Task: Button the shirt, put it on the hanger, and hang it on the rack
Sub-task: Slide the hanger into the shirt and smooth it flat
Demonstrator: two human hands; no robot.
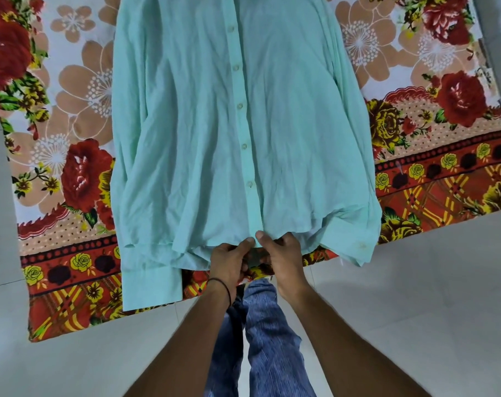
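**A:** Denim is nearest: your jeans (pixel 272 339) stand on the pale floor (pixel 415 296). Just beyond them, your left hand (pixel 229 262) and right hand (pixel 283 259) meet at the hem of the mint shirt (pixel 186 110).

**B:** Each grip is closed on cloth. You pinch the bottom of the placket from both sides, thumbs almost touching. The shirt lies flat, front up, on the floral sheet (pixel 71 173) spread over the floor.

**A:** Your fingers hide whatever button sits there, so you may be working by feel. A missed hole would leave the hem gaping.

**B:** Pull too hard and you'll drag the front into creases. Further up, the buttons (pixel 249 184) look fastened, but the collar is out of frame, so check it. Neither hanger nor rack is in view.
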